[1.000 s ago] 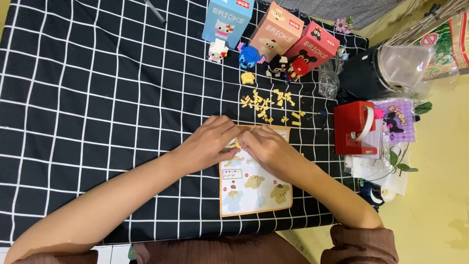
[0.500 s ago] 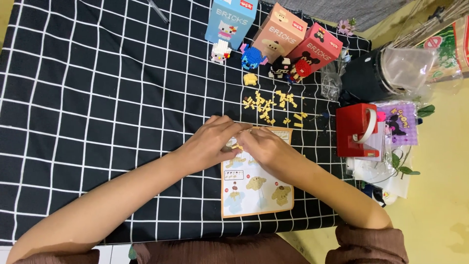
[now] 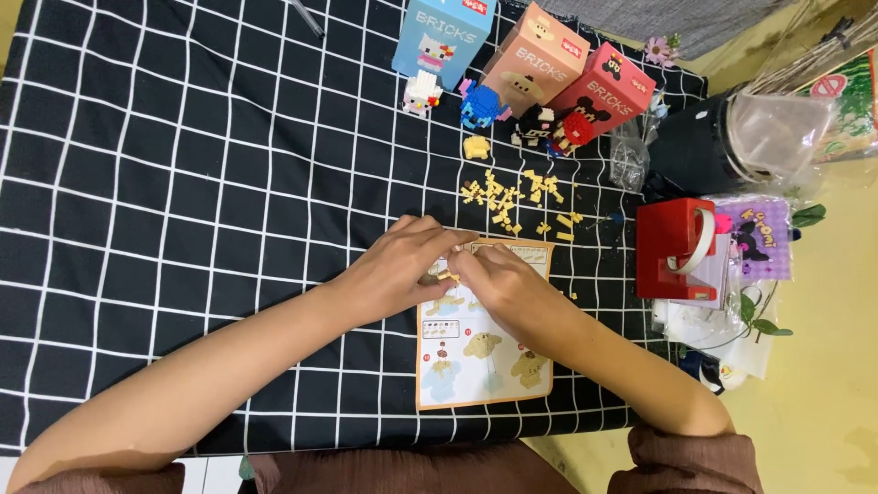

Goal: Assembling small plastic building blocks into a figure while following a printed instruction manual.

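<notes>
My left hand (image 3: 398, 265) and my right hand (image 3: 501, 279) meet fingertip to fingertip over the top of a printed instruction sheet (image 3: 483, 352). Together they pinch a small cluster of yellow bricks (image 3: 448, 274), mostly hidden by the fingers. A scatter of loose yellow bricks (image 3: 512, 197) lies on the cloth just beyond my hands. The sheet shows pictures of a small cream figure.
A black cloth with a white grid (image 3: 183, 183) covers the table. At the far edge stand three boxes, blue (image 3: 444, 37), tan (image 3: 535, 55) and red (image 3: 604, 91), with small built figures (image 3: 482, 105) in front. A red tape dispenser (image 3: 677, 249) and plastic bags sit at right.
Both hands stay together over the sheet, with only small finger movement. The view has shifted slightly.
</notes>
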